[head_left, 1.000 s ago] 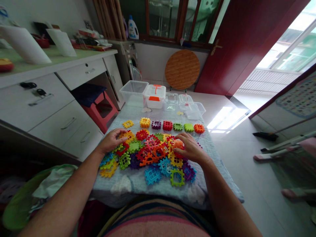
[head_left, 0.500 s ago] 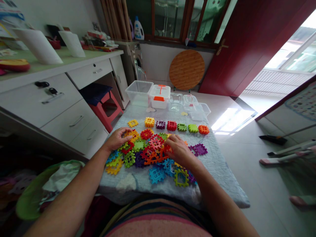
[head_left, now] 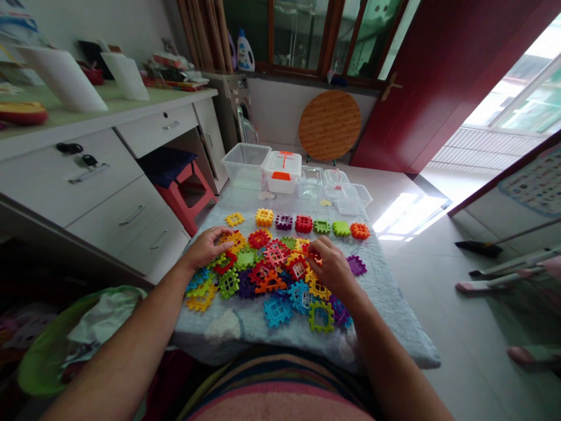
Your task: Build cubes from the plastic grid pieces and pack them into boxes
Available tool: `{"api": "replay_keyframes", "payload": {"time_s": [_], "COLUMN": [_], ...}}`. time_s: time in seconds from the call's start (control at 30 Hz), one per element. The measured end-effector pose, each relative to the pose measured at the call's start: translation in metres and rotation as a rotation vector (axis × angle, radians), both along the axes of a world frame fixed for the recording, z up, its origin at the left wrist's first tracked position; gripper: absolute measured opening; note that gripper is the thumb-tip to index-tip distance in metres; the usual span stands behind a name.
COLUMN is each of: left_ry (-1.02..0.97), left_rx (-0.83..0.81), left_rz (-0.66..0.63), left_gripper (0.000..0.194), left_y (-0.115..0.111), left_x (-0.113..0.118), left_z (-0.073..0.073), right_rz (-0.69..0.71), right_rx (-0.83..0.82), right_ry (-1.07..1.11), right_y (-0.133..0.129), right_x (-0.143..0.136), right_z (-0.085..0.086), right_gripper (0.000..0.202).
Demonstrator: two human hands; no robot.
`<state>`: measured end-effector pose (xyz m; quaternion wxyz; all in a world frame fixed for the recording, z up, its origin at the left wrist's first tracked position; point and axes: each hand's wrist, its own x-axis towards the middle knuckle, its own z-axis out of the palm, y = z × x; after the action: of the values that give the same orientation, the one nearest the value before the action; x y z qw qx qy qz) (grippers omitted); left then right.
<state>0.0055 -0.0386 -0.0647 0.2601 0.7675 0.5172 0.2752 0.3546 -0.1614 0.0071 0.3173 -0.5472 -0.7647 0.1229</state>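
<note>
A pile of colourful notched plastic building tiles is spread over the cloth-covered table (head_left: pixel 219 342). My right hand (head_left: pixel 331 263) is above the pile's right side, fingers closed on an orange tile (head_left: pixel 307 254) seen nearly edge-on. Below it lie a red window tile (head_left: pixel 298 268) and a yellow tile (head_left: pixel 318 286). At the pile's left edge rests my left hand (head_left: pixel 208 248), thumb and fingers apart beside an orange-yellow tile (head_left: pixel 236 240). Behind the pile, a row holds a flat yellow tile (head_left: pixel 234 219) and several block-like pieces, among them a purple one (head_left: pixel 284 221) and an orange one (head_left: pixel 360 231).
Clear plastic bins (head_left: pixel 246 164) and a lidded box with orange clips (head_left: pixel 281 172) stand at the table's far end. A lone purple tile (head_left: pixel 356 265) lies at the right. Left of the table are a red stool (head_left: pixel 190 199) and a green basket (head_left: pixel 37 362).
My right hand has moved slightly right and up with the orange tile, uncovering the red window tile and yellow tiles beneath. My left hand stays at the pile's left edge.
</note>
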Motion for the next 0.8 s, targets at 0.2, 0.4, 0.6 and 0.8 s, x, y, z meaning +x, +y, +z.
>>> {"api": "replay_keyframes", "payload": {"time_s": [0.2,0.4,0.6,0.8], "left_ry": [-0.010,-0.015,-0.011,-0.034], "left_rx": [0.003,-0.013,-0.020,-0.040], "left_rz": [0.003,0.005,0.005,0.010], "left_gripper": [0.050,0.052,0.054,0.060], "left_y": [-0.002,-0.002,-0.002,-0.003], "left_x": [0.002,0.002,0.002,0.002], "left_z": [0.003,0.003,0.004,0.005], "right_rz": [0.136,0.143,0.122,-0.128], "right_rx": [-0.074,-0.104,-0.101,-0.032], "right_ry": [-0.094,-0.166,-0.141,-0.033], "right_y": [-0.006,0.005,0.008,0.009], "right_x": [0.004,0.005,0.005,0.052], "right_z": [-0.004,-0.011,-0.012,-0.002], "right_gripper": [0.015,0.051,0.045,0.039]}}
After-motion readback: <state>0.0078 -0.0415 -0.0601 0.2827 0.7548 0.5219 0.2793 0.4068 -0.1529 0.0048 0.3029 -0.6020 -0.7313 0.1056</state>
